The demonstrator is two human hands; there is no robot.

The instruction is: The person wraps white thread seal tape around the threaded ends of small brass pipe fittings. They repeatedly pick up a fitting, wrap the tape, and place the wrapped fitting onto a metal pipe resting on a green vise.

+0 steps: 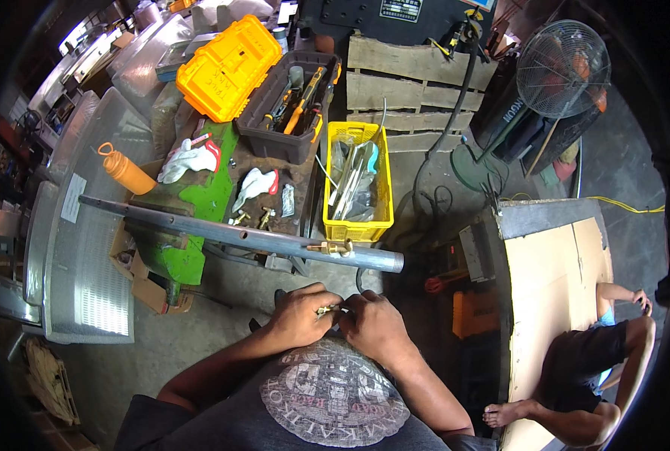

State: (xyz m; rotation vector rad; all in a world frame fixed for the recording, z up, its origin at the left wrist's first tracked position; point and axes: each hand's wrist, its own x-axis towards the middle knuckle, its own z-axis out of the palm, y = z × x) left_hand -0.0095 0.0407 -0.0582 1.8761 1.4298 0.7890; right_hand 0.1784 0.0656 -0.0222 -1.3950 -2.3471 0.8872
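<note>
Close to my body, my left hand (302,314) is closed around a small brass fitting (324,309), mostly covered by the fingers. My right hand (374,325) meets it there, fingertips pinched together at the fitting's end; what they grip is hidden. Just beyond both hands lies a long grey metal pipe (200,227) with holes along its side and a threaded right end. Another brass fitting (330,248) sits on the pipe near that end. Behind the pipe, more brass fittings (266,218) lie on the bench beside a small clear packet (288,201).
White gloves (255,188) and an orange bottle (128,170) are on the bench. Farther back stand an open toolbox (278,146) and a yellow crate (359,233) of metal parts. At right, a person (583,368) sits on a cardboard-covered table (538,301); a fan (563,69) stands behind.
</note>
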